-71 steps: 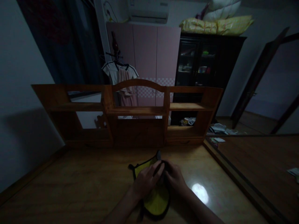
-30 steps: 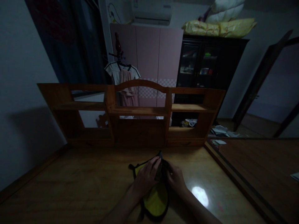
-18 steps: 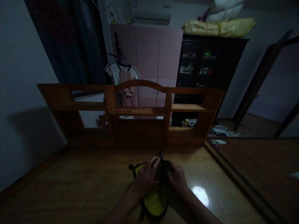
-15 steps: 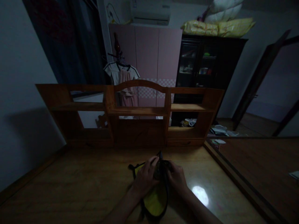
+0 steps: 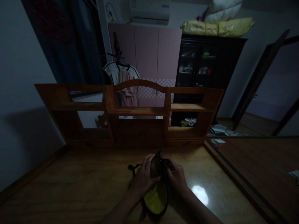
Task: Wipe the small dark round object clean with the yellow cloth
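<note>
Two hands are on a yellow bag (image 5: 156, 199), which lies on the table (image 5: 93, 179) short of the far edge, where a shelf (image 5: 137, 110) stands. The left hand (image 5: 143, 175) has shifted leftward in the last half second, baring more of a dark, rounded item (image 5: 156, 167); its fingers curve round this, seemingly holding it. The right hand (image 5: 177, 175) pinches the black rim (image 5: 167, 190), much as before. The work now seems centred on the item, too dim to identify.

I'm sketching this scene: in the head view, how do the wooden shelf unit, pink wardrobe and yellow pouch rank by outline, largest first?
Wooden shelf unit
Pink wardrobe, partly hidden
Yellow pouch, partly covered by the left hand
</note>
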Demonstrator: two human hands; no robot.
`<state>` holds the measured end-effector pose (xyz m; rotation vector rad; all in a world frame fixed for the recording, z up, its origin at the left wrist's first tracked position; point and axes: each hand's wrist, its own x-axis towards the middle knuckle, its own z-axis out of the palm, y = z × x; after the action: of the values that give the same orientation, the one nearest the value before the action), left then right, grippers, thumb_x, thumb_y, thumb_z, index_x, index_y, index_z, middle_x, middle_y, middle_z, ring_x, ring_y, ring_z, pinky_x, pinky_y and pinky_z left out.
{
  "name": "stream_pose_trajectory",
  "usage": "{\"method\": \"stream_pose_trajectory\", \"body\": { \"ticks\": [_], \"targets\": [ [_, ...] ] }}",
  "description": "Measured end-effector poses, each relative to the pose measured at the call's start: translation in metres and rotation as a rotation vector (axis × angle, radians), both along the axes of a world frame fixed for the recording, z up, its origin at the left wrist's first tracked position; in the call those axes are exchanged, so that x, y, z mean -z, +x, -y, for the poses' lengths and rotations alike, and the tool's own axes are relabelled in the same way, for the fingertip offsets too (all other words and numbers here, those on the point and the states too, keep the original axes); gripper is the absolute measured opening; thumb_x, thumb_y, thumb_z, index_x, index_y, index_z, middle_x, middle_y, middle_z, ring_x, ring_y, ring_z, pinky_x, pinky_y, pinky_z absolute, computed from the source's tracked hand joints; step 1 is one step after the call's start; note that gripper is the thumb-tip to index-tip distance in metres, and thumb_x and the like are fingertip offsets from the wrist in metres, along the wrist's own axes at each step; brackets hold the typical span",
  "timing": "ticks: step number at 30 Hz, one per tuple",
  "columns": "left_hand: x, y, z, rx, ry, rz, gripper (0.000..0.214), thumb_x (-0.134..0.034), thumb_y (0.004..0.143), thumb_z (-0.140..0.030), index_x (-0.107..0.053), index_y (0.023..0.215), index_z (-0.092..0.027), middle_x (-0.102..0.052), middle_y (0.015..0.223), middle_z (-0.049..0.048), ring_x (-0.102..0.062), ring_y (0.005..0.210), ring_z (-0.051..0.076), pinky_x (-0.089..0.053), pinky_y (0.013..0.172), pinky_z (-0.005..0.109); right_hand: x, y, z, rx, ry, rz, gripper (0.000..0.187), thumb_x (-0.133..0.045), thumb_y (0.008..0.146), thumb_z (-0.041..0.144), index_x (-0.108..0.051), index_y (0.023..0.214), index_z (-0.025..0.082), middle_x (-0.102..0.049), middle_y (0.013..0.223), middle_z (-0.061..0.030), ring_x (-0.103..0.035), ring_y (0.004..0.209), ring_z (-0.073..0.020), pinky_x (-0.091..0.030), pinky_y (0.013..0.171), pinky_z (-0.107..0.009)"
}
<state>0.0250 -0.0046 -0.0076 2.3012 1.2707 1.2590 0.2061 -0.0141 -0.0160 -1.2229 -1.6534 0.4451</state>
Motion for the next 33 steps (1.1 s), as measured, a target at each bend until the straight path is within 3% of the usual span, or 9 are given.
{"method": "stream_pose_trajectory", "body": {
  "ticks": [15,33],
  "targets": [
    [0.0001,-0.0027,0.0012,0.107,-0.05,-0.036,0.083,-0.071,0.067,-0.017,-0.029,0.138,-0.025,-0.039,0.136,0.009,-0.045,0.122,0.027,-0.044,0.1,0.042,-0.0044,0.0018,-0.0009,-0.074,-0.046,-0.006,0.021,-0.051,0.088,0.029,-0.062,0.103,0.019,-0.071,0.084,-0.0039,-0.066,0.071,-0.0176,-0.049,0.058,-0.022],
    [0.005,-0.0039,0.0023,0.204,0.005,-0.19,0.096,-0.074,0.062,-0.01,-0.022,0.141,-0.027,-0.036,0.14,0.0094,-0.041,0.127,0.028,-0.043,0.101,0.044,-0.0014,0.0005,-0.0014,-0.1,-0.046,0.048,0.03,-0.054,0.082,0.023,-0.06,0.111,0.02,-0.071,0.088,-0.0051,-0.065,0.075,-0.0183,-0.049,0.066,-0.026]
  ]
}}
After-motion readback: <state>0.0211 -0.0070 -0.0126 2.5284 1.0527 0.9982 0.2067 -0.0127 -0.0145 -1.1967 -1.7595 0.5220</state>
